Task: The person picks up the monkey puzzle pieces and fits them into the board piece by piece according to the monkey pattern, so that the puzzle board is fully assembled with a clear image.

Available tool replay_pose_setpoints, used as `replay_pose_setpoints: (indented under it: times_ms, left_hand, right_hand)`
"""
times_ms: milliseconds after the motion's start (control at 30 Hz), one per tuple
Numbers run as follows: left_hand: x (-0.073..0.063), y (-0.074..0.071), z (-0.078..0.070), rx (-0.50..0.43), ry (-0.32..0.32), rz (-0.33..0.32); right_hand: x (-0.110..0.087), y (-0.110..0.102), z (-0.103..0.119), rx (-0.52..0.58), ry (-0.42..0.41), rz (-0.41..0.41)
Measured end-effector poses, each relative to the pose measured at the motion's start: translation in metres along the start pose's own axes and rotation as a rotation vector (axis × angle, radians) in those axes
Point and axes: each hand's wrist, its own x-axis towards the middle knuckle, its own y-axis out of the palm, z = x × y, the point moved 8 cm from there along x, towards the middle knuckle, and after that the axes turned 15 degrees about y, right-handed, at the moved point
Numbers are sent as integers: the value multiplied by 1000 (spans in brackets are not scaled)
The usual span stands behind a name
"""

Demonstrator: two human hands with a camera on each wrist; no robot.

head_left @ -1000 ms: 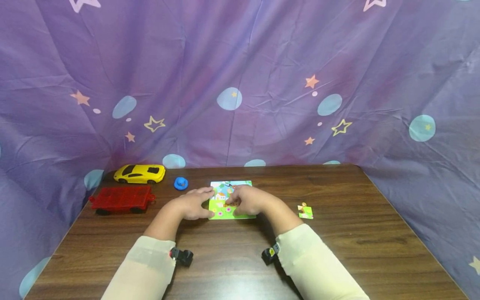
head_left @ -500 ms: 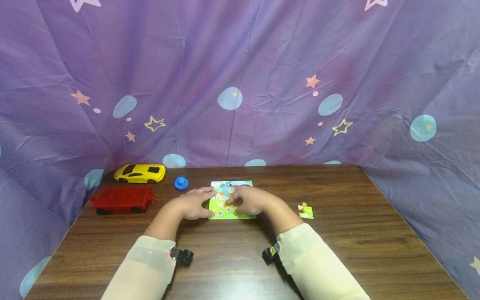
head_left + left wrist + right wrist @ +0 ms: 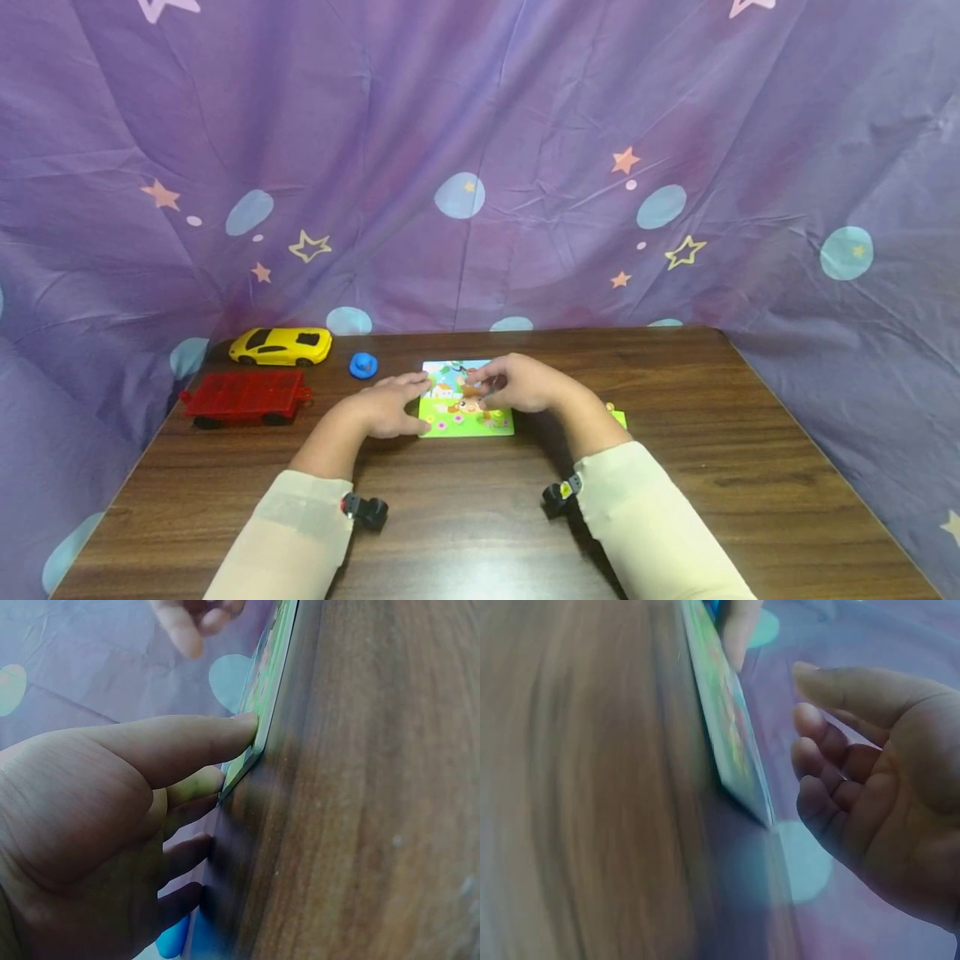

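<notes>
A colourful picture puzzle [image 3: 456, 417], with a house, flowers and a monkey, lies flat on the table. At its left edge, my left hand [image 3: 386, 408] has its thumb on the near corner and its fingers spread along the side. The left wrist view shows the left thumb [image 3: 202, 744] touching the puzzle's rim. My right hand [image 3: 531, 383] is raised over the puzzle's right side. Its fingers are loosely bent, with nothing between them, and in the right wrist view this hand [image 3: 900, 780] is apart from the board [image 3: 731, 742]. A loose puzzle piece [image 3: 618, 417] is partly hidden behind the right forearm.
A yellow toy car [image 3: 281, 347] stands at the back left, with a red toy wagon [image 3: 243, 397] in front of it. Between the car and the puzzle sits a small blue object [image 3: 363, 365]. A purple curtain [image 3: 390, 167] hangs behind the table [image 3: 450, 508].
My right hand has lifted off the puzzle and moved right and away from me, uncovering the monkey picture. The right forearm now partly covers the loose piece. My left hand stays put.
</notes>
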Motion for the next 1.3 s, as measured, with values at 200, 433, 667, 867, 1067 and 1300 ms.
replay_pose_setpoints:
  times_ms: [200,433,667,867,1067,1300]
  left_hand:
    - [-1,0,-2,-6,3,-2]
    - [0,-1,-1,9,4,-5]
    - [0,-1,-1,4,4,-7]
    - [0,-1,-3,-2,3,-5]
    - [0,0,-4,-10,2,-4]
    - [0,0,-2,-8,5,-2]
  right_hand:
    - [-19,-19,-30,78,28,-20]
    - [-52,-49,-87,142,169,-63]
    - [-82,-69,-131,194,206,-97]
    - [-100,-77,-156,175,239,-104]
    - [-104,-77,-172,186,247,-70]
    - [-105,-72,-179,242,254,-6]
